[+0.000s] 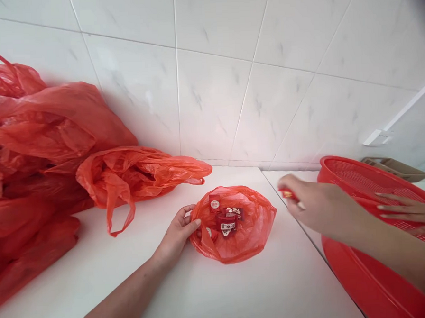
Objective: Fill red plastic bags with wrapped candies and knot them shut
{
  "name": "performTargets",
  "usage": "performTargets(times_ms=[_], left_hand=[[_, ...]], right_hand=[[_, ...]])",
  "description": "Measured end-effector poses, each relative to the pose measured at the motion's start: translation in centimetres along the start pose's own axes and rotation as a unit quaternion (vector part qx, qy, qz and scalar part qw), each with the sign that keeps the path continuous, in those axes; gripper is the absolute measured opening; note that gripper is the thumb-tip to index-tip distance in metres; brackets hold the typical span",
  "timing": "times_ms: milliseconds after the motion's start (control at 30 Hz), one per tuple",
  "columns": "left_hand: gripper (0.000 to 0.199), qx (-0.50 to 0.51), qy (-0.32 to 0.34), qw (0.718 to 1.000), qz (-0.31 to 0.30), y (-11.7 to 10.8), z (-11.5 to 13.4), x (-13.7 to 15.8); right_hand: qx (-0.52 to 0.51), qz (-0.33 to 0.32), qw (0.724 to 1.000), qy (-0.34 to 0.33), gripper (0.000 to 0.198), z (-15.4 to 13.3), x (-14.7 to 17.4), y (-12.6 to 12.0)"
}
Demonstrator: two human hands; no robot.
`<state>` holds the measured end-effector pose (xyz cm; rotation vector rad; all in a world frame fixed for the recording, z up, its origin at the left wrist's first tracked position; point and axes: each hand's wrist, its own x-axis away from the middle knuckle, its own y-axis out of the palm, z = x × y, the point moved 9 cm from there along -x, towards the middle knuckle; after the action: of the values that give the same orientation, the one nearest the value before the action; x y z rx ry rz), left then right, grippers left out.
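Observation:
My left hand (182, 231) pinches the left rim of an opened red plastic bag (252, 240) on the white table, thumb inside the edge. Several small red wrapped candies (228, 222) with pale printing lie at the bottom of that bag. To the right of the bag, my right hand (303, 201) is raised and slightly blurred, its fingers closed on a small red packet (287, 193) with yellow print, which looks like a wrapped candy. A gap separates this hand from the bag's rim.
A heap of filled red plastic bags (54, 134) covers the left side, with a crumpled one (138, 172) behind my left hand. Red perforated baskets (355, 170) stand at right, where another person's hand (407, 210) reaches in. A cardboard box (398, 168) sits behind, near the tiled wall (212, 97).

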<state>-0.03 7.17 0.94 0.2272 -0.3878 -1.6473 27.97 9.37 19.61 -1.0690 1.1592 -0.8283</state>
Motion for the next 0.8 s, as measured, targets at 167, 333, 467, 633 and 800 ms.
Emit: performTargets(times_ms=[167, 333, 467, 633, 800], left_hand=[[0.049, 0.003, 0.008, 1.000, -0.004, 0.1, 0.2, 0.0], [0.051, 0.019, 0.013, 1.000, -0.008, -0.2, -0.1, -0.3], [0.049, 0.029, 0.021, 0.999, -0.019, -0.2, -0.2, -0.4], [0.056, 0.028, 0.031, 0.998, -0.047, 0.4, 0.5, -0.1], [0.063, 0.007, 0.008, 0.999, -0.042, 0.2, 1.2, 0.2]], right_hand=[[0.031, -0.117, 0.973, -0.197, 0.015, -10.4, -0.7, 4.0], [0.071, -0.099, 0.968, -0.218, 0.009, -10.6, -2.6, 6.3], [0.090, -0.091, 0.975, -0.179, 0.018, -7.7, -3.3, 8.1], [0.001, -0.114, 0.985, -0.129, 0.038, -4.5, -3.6, 10.3], [-0.084, -0.071, 0.991, -0.075, 0.025, -3.9, -5.4, 8.0]])
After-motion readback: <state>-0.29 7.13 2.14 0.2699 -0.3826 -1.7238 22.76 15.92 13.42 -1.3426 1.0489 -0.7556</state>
